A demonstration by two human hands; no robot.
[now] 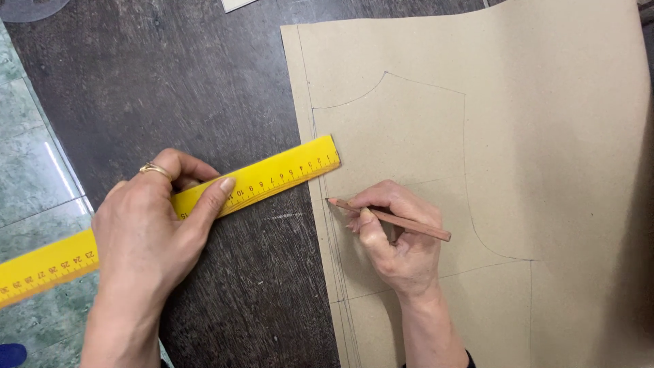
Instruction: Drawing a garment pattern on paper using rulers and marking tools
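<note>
The left hand (146, 232) lies palm down, fingers curled forward and thumb stretched out, a ring on one finger. The right hand (395, 235) is closed in a writing grip, thumb and forefinger pinched, wrist bent slightly inward.

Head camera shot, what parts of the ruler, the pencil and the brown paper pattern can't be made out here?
1. Yellow ruler: the middle is hidden under the left hand; its far end is cut off by the left edge.
2. Pencil: part of the shaft is hidden by the right hand's fingers.
3. Brown paper pattern: cut off at the top, right and bottom edges, so its full outline is unseen.
4. Clear object at top left: cut off, kind unclear.
</note>
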